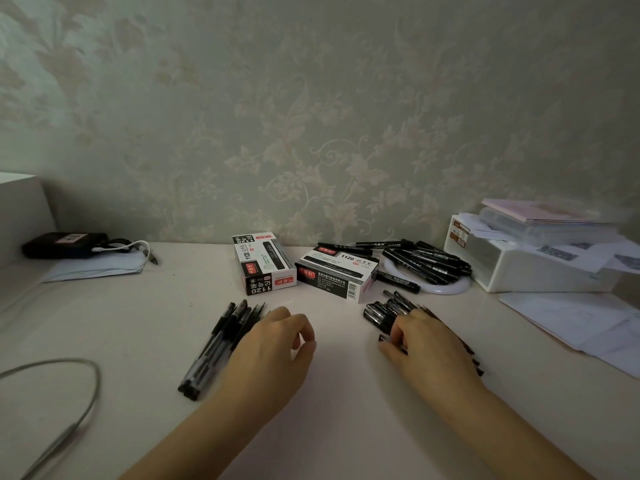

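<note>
Dim corner: a pale desk against patterned wallpaper.
The wall (311,98) carries a faded cream floral-scroll pattern. The smooth off-white desk (339,420) butts against it, and a white side panel (19,213) rises at the left under soft light.

Dim overall, flat greenish cast, no glare. Light is soft, from above: my left hand (277,344) and right hand (429,344) drop only faint shadows on the desk (346,393) at centre bottom. Far-left corner is darkest. Motion blur on my right hand and the pens (384,311) under it. The stack (540,220) at the right edge is smeared too. Boxes (265,263) at centre are sharpest. Wide-angle bends the cable (90,393) lower left.
</note>
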`<state>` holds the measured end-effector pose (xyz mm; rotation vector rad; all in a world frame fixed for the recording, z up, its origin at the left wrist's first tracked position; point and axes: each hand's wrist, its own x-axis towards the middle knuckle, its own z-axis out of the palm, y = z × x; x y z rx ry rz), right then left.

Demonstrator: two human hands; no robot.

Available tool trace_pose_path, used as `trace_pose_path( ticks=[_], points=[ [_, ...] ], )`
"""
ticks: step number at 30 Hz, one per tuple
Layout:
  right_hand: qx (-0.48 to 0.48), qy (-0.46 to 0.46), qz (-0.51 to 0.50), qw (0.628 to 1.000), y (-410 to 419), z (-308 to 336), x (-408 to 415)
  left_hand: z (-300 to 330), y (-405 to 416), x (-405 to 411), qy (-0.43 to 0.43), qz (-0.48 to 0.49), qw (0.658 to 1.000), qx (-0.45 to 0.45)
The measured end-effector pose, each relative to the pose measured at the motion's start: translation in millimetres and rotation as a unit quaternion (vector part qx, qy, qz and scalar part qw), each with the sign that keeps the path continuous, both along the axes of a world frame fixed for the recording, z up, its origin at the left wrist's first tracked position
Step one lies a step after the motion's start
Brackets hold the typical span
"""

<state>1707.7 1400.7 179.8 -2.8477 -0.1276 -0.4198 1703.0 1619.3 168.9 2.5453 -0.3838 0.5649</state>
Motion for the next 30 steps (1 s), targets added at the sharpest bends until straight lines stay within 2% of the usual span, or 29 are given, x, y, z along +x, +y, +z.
trace_pose_path(
  ticks=[3,4,6,9,12,14,19,21,24,27,30],
  points=[
    [-0.017,-0.002,0.02,1.0,3,1,0,-1,-3,0,0.027,-0.024,0.999,-0.038],
    [0.008,-0.005,0.036,0.999,4,2,-1,-1,-4,0,0.038,-0.033,0.997,-0.062],
    [0.125,-0.01,0.076,0.989,9,3,-3,-1,-7,-1,0.058,-0.051,0.99,-0.121],
    [0.351,0.031,0.096,0.931,17,2,-3,-2,-12,-3,0.11,-0.085,0.974,-0.176],
    [0.535,0.121,0.101,0.83,26,-2,-1,1,-16,-6,0.181,-0.139,0.939,-0.256],
    [0.588,0.157,0.115,0.785,29,-7,-1,2,-18,-8,0.202,-0.172,0.925,-0.271],
    [0.625,0.174,0.126,0.751,32,-14,-1,4,-18,-8,0.242,-0.172,0.909,-0.294],
    [0.628,0.171,0.128,0.748,32,-13,-1,3,-16,-5,0.202,-0.145,0.938,-0.241],
    [0.599,0.168,0.156,0.767,32,-11,-3,2,-14,-6,0.117,-0.136,0.976,-0.123],
    [0.577,0.171,0.178,0.779,32,-12,-5,3,-13,-8,0.07,-0.129,0.989,-0.025],
    [0.579,0.162,0.193,0.776,33,-14,-4,5,-10,-6,0.047,-0.117,0.992,0.015]
  ],
)
